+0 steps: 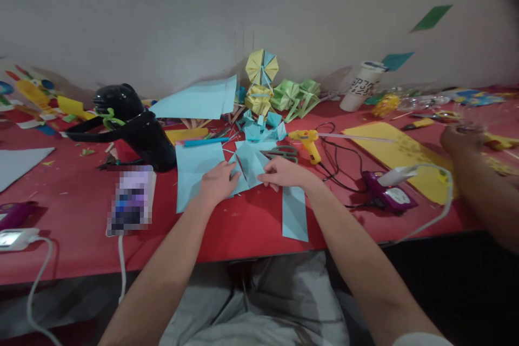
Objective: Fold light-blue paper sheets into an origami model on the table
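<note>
Between my two hands lies a creased light blue paper (252, 165) with raised folds. My left hand (219, 181) is closed at its left edge, fingers curled on the paper. On the right edge, my right hand (280, 174) pinches the same paper between thumb and fingers. A flat blue sheet (188, 175) lies to the left, partly beneath my left hand. Below my right hand is a narrow blue strip (294, 213). Green-handled scissors (286, 153) rest just behind my right hand, beside a yellow glue gun (307, 143).
Folded paper shapes (261, 86) stand at the back. A black tumbler (148, 132) and a phone (132, 200) are at left. Right are a purple power block (391, 194), cables, yellow sheet (397, 154), white cup (360, 87) and another person's hand (464, 140).
</note>
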